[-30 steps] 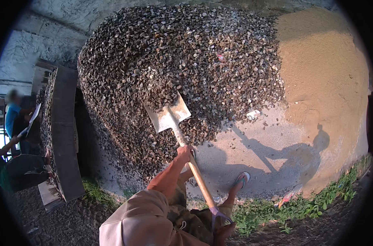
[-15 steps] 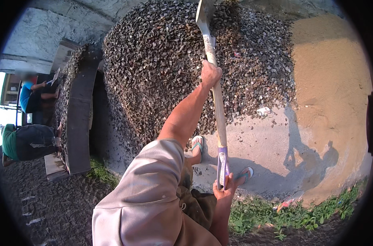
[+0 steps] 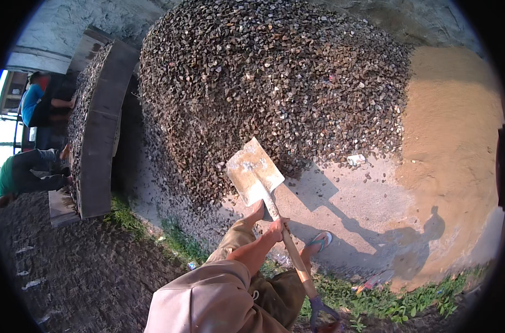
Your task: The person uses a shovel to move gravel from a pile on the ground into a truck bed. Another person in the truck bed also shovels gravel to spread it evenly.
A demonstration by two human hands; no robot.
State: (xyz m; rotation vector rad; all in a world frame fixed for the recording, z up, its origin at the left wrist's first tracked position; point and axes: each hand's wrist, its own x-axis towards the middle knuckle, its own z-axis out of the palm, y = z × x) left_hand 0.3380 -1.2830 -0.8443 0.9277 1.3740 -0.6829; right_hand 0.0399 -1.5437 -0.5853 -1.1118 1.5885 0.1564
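Note:
A shovel (image 3: 283, 227) with a pale, worn square blade and a wooden shaft slants across in front of my legs. My left hand (image 3: 277, 228) is closed round the shaft just below the blade. At the lower edge, my right hand (image 3: 333, 326) shows dimly and only in part, at the purple D-shaped grip. No gravel lies on the blade, only whitish smears. Beyond the blade rises a large gravel pile (image 3: 252, 83), whose near edge spreads onto the concrete beside my sandalled feet.
Sand (image 3: 452, 111) is heaped on the right. A long grey raised slab (image 3: 100, 133) with gravel on top stands on the left. Past it are a person in blue (image 3: 31, 102) and a bent person in green (image 3: 8, 177). Grass (image 3: 424, 299) and a white scrap (image 3: 356, 160) lie nearby.
The shovel has come back from over the far gravel toward my legs, its blade now near my feet. My left hand came down with it, and the right hand moved to the lower edge.

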